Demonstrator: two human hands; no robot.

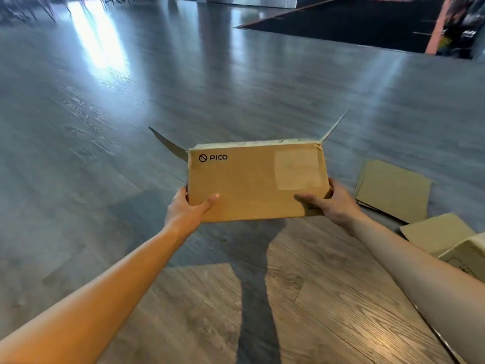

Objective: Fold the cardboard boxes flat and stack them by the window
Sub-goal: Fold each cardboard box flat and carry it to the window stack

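Observation:
I hold a brown cardboard box [252, 179] marked PICO in front of me, above the floor. Its far flaps stick out open at both upper corners, and a pale label patch sits on its near face. My left hand [187, 206] grips the lower left corner, thumb across the near face. My right hand [326, 203] grips the lower right corner in the same way. On the floor to the right lies a flattened cardboard box [393, 189].
Another cardboard box [451, 243] stands at the right edge, partly cut off by the frame. Grey wooden floor [131, 127] stretches ahead. A dark mat [354, 22] lies at the far right, chair legs [26, 9] at the far left.

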